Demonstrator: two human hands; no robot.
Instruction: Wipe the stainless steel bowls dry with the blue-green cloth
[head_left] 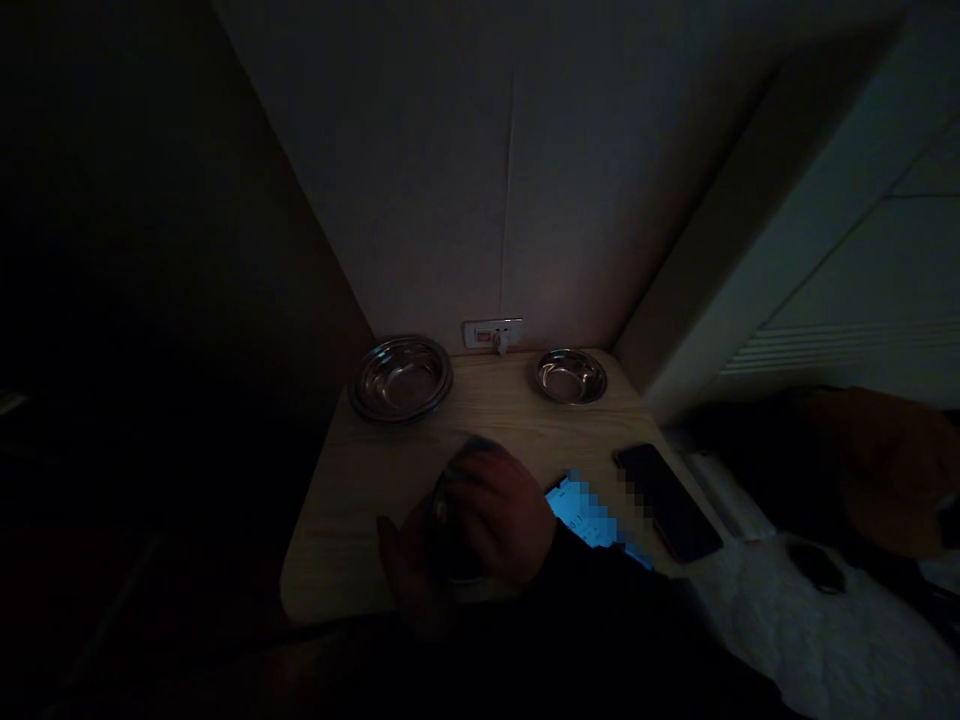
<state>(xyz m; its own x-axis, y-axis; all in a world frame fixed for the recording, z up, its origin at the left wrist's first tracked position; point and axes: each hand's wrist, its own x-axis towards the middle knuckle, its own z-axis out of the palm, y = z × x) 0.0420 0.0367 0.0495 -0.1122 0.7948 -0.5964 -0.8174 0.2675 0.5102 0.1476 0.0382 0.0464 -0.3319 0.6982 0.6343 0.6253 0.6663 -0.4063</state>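
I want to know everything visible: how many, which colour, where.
Bowl stack: one, silver, far left
Small bowl: one, silver, far right
Lit phone: one, bluish, on table
Dark phone: one, black, table's right
Table: one, beige, centre
Socket with plug: one, white, wall
Quilt: one, white, lower right
Oval object: one, black, on quilt
Unclear bundle: one, orange-brown, right
Round object: one, dark, centre
Sleeve: one, black, lower centre
Left hand, right hand: two, reddish, centre

Worn on the head, the single camera looks forward and steeply down over the table (pixel 337 500), which runs from the centre towards six o'clock. The wall (pixel 420 200) faces it at twelve, farther off. The left hand (pixel 412 570) and right hand (pixel 502 510) lie nearer, around six, with a dark sleeve (pixel 607 620) close at five o'clock
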